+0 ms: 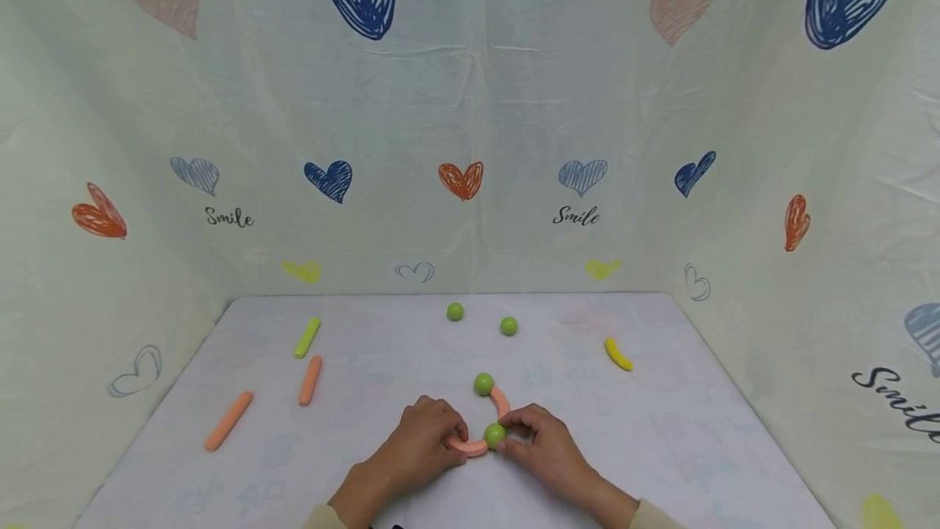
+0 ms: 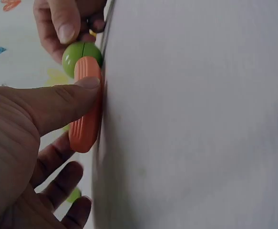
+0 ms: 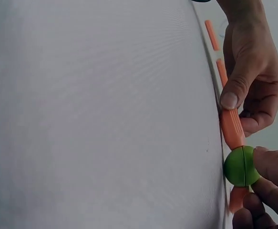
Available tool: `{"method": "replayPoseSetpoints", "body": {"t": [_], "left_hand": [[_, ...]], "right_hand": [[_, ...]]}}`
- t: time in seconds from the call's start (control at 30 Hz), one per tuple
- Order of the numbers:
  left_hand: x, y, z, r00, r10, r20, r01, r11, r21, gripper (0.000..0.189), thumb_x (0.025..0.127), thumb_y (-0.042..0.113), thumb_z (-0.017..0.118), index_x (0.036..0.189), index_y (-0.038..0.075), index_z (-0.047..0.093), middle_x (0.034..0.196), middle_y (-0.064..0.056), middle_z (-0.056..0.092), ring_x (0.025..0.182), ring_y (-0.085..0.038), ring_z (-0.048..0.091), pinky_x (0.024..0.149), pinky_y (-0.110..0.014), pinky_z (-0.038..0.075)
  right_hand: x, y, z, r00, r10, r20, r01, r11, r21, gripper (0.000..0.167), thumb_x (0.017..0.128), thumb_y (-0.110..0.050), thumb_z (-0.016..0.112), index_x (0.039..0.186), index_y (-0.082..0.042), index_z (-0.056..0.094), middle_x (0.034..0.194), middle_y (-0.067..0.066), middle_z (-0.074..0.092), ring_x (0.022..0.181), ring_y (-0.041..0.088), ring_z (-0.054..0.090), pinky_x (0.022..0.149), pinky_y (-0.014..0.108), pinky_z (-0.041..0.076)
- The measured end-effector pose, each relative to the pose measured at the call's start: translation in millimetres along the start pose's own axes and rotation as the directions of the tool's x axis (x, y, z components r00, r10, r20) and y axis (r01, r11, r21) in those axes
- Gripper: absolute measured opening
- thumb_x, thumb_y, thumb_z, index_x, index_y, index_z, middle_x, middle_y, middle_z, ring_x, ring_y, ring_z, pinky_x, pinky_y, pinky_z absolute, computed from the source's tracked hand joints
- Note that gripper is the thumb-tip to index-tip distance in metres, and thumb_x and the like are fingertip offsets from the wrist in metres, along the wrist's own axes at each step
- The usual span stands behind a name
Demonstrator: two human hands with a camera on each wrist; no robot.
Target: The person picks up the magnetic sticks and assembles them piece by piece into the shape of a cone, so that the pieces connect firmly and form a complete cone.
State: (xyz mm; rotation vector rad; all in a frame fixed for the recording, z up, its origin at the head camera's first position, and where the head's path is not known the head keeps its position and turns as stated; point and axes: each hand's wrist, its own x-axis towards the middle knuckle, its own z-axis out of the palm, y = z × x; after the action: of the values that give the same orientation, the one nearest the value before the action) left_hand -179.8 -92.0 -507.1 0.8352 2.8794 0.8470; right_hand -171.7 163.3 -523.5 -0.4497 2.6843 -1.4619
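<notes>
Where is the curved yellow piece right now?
In the head view, the curved yellow piece lies on the right side of the table, beyond the right hand and right of the nearer loose green ball.

Left wrist [image 1: 362,490] and right wrist [image 1: 611,501] angle inward from the lower edge of the head view, and look how near the fingertips are, almost face to face! The left hand [image 1: 422,437] is in a pinch, left thumb [image 2: 65,102] stretched long, its tip pressing down, with the lower fingers [image 2: 68,179] fanned apart and softly bent. Opposite, the right hand [image 1: 549,446] pinches too: right thumb [image 3: 273,164] nearer the body, index finger [image 1: 525,414] arched beyond it, both backs of the hands angled upward!
</notes>
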Motion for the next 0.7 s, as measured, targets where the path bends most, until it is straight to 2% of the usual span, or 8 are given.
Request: {"method": "replayPoseSetpoints", "body": {"t": [0.17,0.33,0.53,0.7], "left_hand": [[-4.0,-8.5,-8.3,1.0,0.001,-0.024,0.0,0.999,0.053,0.017,0.087,0.021,0.087,0.092,0.033,0.075,0.113,0.01,0.059,0.105,-0.015,0.046,0.093,-0.044,0.044],[-8.0,-14.0,-13.9,0.997,-0.002,-0.08,0.008,0.997,0.072,0.02,0.089,0.01,0.083,0.099,0.026,0.078,0.11,0.006,0.056,0.1,-0.015,0.047,0.086,-0.035,0.049],[-9.8,-13.1,-13.9,0.987,-0.084,-0.14,0.089,0.996,0.025,0.026,0.095,-0.005,0.068,0.102,0.018,0.078,0.102,0.008,0.058,0.095,-0.014,0.055,0.084,-0.034,0.054],[-5.1,-8.4,-10.2,0.96,-0.188,-0.206,0.186,0.982,-0.029,0.023,0.095,-0.003,0.065,0.101,0.016,0.077,0.102,0.005,0.064,0.094,-0.013,0.056,0.081,-0.034,0.052]], "right_hand": [[-3.3,-5.5,2.6,0.997,-0.04,0.071,0.041,0.999,-0.008,0.024,0.095,-0.029,0.08,0.117,-0.021,0.076,0.108,-0.01,0.068,0.097,0.002,0.06,0.079,0.022,0.049],[-4.2,-12.0,10.5,0.99,-0.072,0.124,0.074,0.997,-0.011,0.028,0.098,-0.031,0.076,0.124,-0.019,0.076,0.114,-0.011,0.069,0.105,0.003,0.061,0.087,0.023,0.051],[-2.4,-20.0,24.0,0.981,-0.125,0.146,0.136,0.988,-0.07,0.032,0.097,-0.027,0.075,0.127,-0.014,0.075,0.117,-0.01,0.071,0.11,0.003,0.062,0.096,0.027,0.053],[-0.4,-26.8,31.4,0.975,-0.13,0.18,0.148,0.985,-0.089,0.035,0.098,-0.024,0.073,0.131,-0.011,0.073,0.124,-0.005,0.072,0.113,0.005,0.063,0.097,0.03,0.054]]}}
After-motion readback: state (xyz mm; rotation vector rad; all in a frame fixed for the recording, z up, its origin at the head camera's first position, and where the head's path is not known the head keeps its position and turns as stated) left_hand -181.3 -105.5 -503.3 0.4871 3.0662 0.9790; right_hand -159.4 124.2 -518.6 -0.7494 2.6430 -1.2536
